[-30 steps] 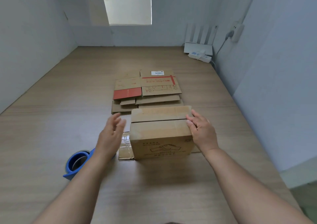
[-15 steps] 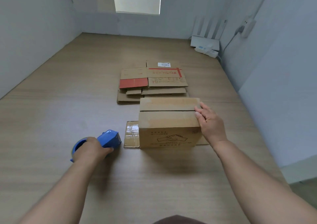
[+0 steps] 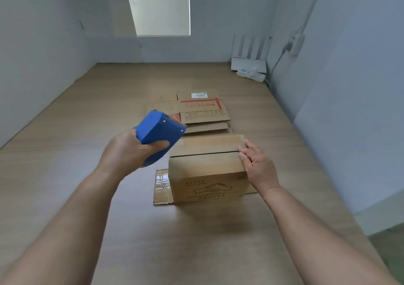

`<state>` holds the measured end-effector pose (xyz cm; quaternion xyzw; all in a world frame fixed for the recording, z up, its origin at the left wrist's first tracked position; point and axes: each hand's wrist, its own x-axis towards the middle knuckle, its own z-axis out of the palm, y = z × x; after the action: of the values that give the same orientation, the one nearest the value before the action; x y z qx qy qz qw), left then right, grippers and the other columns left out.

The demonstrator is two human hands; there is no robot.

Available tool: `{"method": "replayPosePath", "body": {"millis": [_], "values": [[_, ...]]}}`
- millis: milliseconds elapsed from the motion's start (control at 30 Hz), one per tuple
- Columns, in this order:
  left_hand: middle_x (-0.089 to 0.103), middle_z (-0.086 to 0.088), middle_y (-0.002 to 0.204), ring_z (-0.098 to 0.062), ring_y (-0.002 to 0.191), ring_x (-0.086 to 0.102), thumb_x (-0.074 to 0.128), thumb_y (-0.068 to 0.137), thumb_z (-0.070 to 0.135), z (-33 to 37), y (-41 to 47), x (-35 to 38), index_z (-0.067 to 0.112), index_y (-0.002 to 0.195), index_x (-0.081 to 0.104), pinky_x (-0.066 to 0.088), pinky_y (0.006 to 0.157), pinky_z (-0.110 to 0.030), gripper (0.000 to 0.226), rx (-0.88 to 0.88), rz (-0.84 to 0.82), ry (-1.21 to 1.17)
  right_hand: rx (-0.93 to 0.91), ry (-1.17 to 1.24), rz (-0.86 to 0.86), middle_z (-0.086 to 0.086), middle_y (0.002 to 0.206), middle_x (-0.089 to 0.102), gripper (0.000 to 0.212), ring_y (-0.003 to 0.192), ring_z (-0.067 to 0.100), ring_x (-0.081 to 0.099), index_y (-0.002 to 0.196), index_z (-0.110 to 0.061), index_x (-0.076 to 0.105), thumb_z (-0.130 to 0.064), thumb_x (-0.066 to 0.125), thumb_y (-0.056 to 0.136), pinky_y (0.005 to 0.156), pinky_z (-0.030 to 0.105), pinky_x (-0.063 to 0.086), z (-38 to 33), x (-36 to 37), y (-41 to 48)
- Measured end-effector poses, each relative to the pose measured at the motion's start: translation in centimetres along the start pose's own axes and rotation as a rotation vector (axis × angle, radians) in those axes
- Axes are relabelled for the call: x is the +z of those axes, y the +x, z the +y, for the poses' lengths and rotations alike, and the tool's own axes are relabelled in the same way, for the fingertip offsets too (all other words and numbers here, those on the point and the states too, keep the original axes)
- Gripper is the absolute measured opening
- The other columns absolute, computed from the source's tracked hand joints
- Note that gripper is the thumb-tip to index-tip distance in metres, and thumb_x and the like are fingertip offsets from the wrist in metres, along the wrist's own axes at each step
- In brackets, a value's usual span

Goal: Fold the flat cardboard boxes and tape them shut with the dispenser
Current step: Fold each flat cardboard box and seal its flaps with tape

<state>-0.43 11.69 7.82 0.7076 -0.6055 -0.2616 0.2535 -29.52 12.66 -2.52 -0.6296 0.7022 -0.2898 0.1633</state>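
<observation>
Cardboard box [image 3: 207, 169] between hands; left hand [image 3: 129, 151] grips dispenser [image 3: 159, 131].

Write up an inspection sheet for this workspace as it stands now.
Surface: wooden tabletop.
Job's things: folded box upright, top flaps closed; blue tape dispenser held above the table, left of it; flat cardboard stack behind.
Clutter: taped cardboard piece under the box; white router and power strip in the far right corner.
Hands: left hand grips the dispenser; right hand rests flat on the box's right top edge.
Cables: grey cable from the wall plug down to the corner.
Surroundings: pale walls on three sides.
</observation>
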Motion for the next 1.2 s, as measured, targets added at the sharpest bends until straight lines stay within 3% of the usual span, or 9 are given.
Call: {"method": "replayPosePath", "body": {"millis": [167,367,500,600,700,867,933,1067,1200], "values": [[0.065,0.006,0.097,-0.011,0.086,0.059,0.075,0.073,0.053,4.2,0.5,3.6,0.028,0.108,0.06,0.053,0.077,-0.031,0.045,0.19,-0.382,0.275,0.039,-0.005,-0.001,-0.009,0.149,0.04,0.032,0.136,0.02,0.034,0.128,-0.026,0.06,-0.028,0.046,0.099,0.103,0.033,0.035,0.0,-0.3,-0.1],[0.065,0.009,0.096,-0.01,0.086,0.059,0.073,0.072,0.059,4.0,1.3,4.3,0.032,0.11,0.057,0.053,0.081,-0.033,0.049,0.229,-0.417,0.375,0.025,-0.039,-0.031,-0.01,0.149,0.039,0.033,0.135,0.018,0.03,0.13,-0.029,0.058,-0.031,0.045,0.099,0.103,0.033,0.036,-0.3,-0.7,0.1],[0.063,0.007,0.097,-0.012,0.088,0.057,0.069,0.073,0.062,4.5,1.4,4.7,0.029,0.108,0.057,0.051,0.077,-0.03,0.05,0.261,-0.435,0.494,-0.069,-0.093,0.062,0.0,0.145,0.045,0.037,0.131,0.019,0.035,0.133,-0.017,0.055,-0.018,0.045,0.098,0.108,0.026,0.027,-1.5,-1.2,0.1],[0.062,0.006,0.096,-0.013,0.089,0.057,0.068,0.073,0.064,4.7,1.7,4.9,0.027,0.107,0.057,0.051,0.078,-0.031,0.051,0.259,-0.44,0.525,0.007,0.339,0.142,0.002,0.13,0.051,0.046,0.106,0.009,0.052,0.135,-0.014,0.05,-0.003,0.049,0.09,0.094,0.016,0.04,-2.9,-1.1,-0.9],[0.062,0.006,0.096,-0.013,0.09,0.057,0.068,0.073,0.065,4.7,2.0,5.0,0.027,0.107,0.057,0.053,0.08,-0.033,0.052,0.255,-0.464,0.538,0.078,0.628,-0.006,-0.006,0.123,0.053,0.055,0.09,0.005,0.057,0.137,-0.02,0.045,-0.004,0.058,0.086,0.086,0.019,0.048,-3.7,-1.0,-1.3],[0.062,0.008,0.098,-0.012,0.091,0.058,0.069,0.071,0.065,4.8,2.3,5.3,0.031,0.109,0.055,0.054,0.084,-0.035,0.053,0.256,-0.505,0.521,0.11,0.586,-0.05,-0.012,0.087,0.063,0.005,0.08,0.003,0.057,0.093,-0.025,0.063,-0.022,0.064,0.089,0.074,0.022,0.049,-4.1,-1.0,-0.3],[0.063,0.009,0.099,-0.012,0.091,0.058,0.07,0.071,0.064,4.7,2.7,5.2,0.033,0.109,0.055,0.055,0.084,-0.035,0.052,0.249,-0.522,0.489,0.105,0.572,-0.043,-0.009,0.076,0.062,0.011,0.072,0.005,0.055,0.08,-0.023,0.062,-0.022,0.061,0.091,0.066,0.019,0.044,-4.2,-1.0,-0.1],[0.066,0.008,0.095,-0.012,0.088,0.062,0.073,0.067,0.065,4.9,3.5,4.8,0.034,0.099,0.058,0.056,0.084,-0.035,0.047,0.235,-0.571,0.406,0.145,0.612,-0.024,-0.005,0.076,0.063,0.014,0.071,0.007,0.056,0.082,-0.018,0.06,-0.023,0.055,0.094,0.063,0.016,0.044,-4.4,-1.0,0.0],[0.069,0.005,0.087,-0.014,0.08,0.067,0.061,0.022,0.093,6.6,4.5,4.4,0.028,0.092,0.063,0.057,0.08,-0.034,0.096,0.205,-0.61,0.378,0.221,0.668,0.044,-0.003,0.065,0.052,0.023,0.061,0.011,0.046,0.074,-0.015,0.054,-0.023,0.053,0.095,0.057,0.024,0.042,-4.5,-1.2,0.3]]}}
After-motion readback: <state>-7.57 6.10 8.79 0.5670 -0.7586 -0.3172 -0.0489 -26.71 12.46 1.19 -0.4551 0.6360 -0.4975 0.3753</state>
